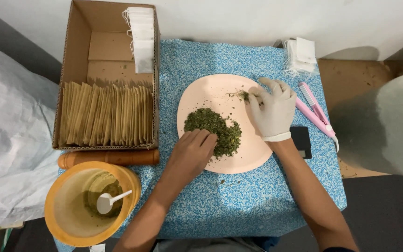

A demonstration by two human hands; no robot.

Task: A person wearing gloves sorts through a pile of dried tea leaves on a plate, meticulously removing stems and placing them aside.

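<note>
A pale pink plate (201,95) lies on the blue speckled cloth and carries a heap of dried green herb (214,128). My bare left hand (193,154) rests at the plate's near edge, its fingertips touching the heap. My right hand (272,109) wears a white glove and is at the plate's right rim. Its fingertips pinch a small tuft of herb (243,95) apart from the heap.
A cardboard box (78,56) at left holds a row of brown sachets (106,119) and white tea bags (141,39). Below it lie a wooden pestle (110,157) and an orange bowl (61,219) with a white spoon (110,200). A pink sealer (316,112), a black device (302,140) and more white bags (302,56) sit at right.
</note>
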